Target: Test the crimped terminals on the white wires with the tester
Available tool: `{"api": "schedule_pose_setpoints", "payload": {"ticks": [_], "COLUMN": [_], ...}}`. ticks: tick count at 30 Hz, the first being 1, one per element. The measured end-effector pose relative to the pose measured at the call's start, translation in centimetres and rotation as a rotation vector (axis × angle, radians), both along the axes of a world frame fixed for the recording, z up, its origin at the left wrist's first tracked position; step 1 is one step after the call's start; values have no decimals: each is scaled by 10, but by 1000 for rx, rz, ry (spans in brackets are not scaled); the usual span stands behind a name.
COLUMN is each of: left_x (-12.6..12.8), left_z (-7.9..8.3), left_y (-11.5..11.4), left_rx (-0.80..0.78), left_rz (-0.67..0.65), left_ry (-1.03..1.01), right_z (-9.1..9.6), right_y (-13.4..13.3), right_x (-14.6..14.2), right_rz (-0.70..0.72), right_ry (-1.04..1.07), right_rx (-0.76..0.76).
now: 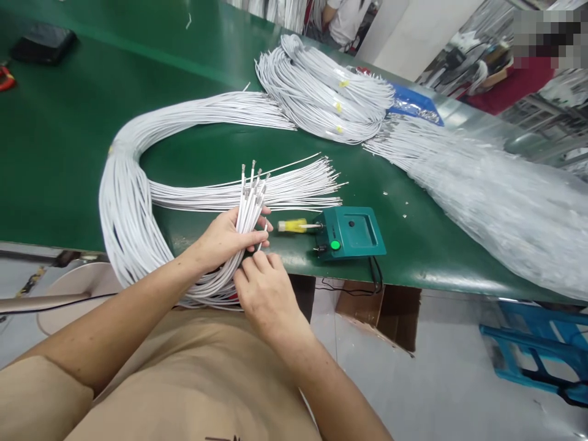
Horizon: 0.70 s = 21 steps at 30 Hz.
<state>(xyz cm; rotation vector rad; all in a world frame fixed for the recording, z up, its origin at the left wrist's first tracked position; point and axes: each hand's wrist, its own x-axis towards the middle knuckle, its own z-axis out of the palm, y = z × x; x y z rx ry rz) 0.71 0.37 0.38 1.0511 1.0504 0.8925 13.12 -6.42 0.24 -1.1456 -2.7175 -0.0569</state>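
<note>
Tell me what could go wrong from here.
The left hand holds many wires in one bunch, so some might slip out. The green box sits near the edge of the table with its cord hanging over, so a snag could pull it off.

Just one cam here, worn on the head, so it's looking forward and down past the tan shirt [184,380]. Left hand [224,239] and right hand [267,294] sit pretty close, bench [55,159] stretching away beyond, kinda slanted.
</note>
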Motion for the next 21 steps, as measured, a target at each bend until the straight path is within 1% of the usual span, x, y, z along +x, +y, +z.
{"api": "schedule_pose_setpoints", "payload": {"ticks": [2, 4, 6, 8, 11, 13, 15, 17, 19, 21], "left_x": [-3, -6, -9, -10, -10, -8, -8, -8, -9, -9], "left_z": [-2, -4, -6, -6, -4, -2, 1, 3, 3, 4], "left_y": [-1, -2, -3, -5, -9, -12, -14, -16, -16, -16], "left_rx": [-4, 9, 19, 29, 69, 97, 117, 134, 137, 138], "left_rz": [-8, -11, -21, -27, -21, -15, -29, -52, -57, -32], "left_ry": [13, 71, 129, 161, 187, 227, 273, 289, 267, 251], "right_z": [4, 11, 20, 28, 34, 33, 29, 26, 23, 19], "right_y": [-6, -10, -9, 0, 23, 36, 45, 48, 48, 47], "right_x": [-3, -2, 3, 12, 24, 28, 28, 26, 24, 23], "right_rz": [2, -11, -71, -213, -480, -565, -582, -572, -572, -574], "right_ry": [-32, -17, 89, 307, 770, 996, 1112, 1196, 1282, 1358], "right_rx": [-57, -220, -414, -529, -510, -542, -642, -744, -792, -817]}}
